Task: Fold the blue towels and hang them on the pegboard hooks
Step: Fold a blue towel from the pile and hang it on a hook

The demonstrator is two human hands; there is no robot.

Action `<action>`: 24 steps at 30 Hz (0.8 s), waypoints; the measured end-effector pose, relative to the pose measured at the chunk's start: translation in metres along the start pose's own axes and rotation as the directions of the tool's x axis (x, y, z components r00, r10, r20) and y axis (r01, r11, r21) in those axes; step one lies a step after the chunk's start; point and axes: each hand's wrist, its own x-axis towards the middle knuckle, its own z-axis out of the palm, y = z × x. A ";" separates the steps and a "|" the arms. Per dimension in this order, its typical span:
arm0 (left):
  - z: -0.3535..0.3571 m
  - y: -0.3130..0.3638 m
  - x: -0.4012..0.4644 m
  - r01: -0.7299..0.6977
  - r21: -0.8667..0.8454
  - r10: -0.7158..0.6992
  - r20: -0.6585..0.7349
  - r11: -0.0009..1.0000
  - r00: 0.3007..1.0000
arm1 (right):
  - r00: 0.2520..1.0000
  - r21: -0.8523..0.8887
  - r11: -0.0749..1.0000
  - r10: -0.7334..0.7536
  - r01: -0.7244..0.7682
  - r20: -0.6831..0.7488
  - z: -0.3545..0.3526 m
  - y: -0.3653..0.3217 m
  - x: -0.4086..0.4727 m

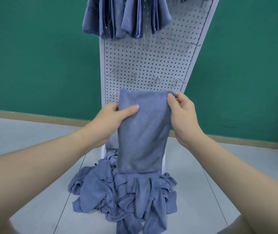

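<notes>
Folded blue towel between left hand and right hand.

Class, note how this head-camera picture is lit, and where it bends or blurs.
Head view: soft, even light, faint shadows, no glare; the wide lens leans the pegboard and stretches the forearms; the towel between left hand and right hand is sharp; bottom corners blur.

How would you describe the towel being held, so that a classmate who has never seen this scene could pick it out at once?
Find the white pegboard standing against the green wall. In front of its lower half, the left hand and right hand hold up one blue towel by its top edge. Unlike the crumpled pile on the floor and the hung towels above, it hangs as a smooth folded panel.
</notes>
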 end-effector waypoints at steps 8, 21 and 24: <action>-0.005 -0.002 0.003 -0.078 0.077 0.090 -0.182 0.994 0.979 | 0.962 0.124 0.970 0.181 -0.209 0.202 0.008 0.009 -0.011; -0.004 0.000 0.001 -0.106 0.379 0.233 -0.307 0.919 0.923 | 0.976 -0.049 0.995 0.093 -0.085 0.195 0.024 0.009 -0.022; -0.003 -0.001 0.002 -0.102 0.401 0.261 -0.366 0.910 0.893 | 0.979 -0.074 0.996 0.054 -0.040 0.198 0.033 0.005 -0.027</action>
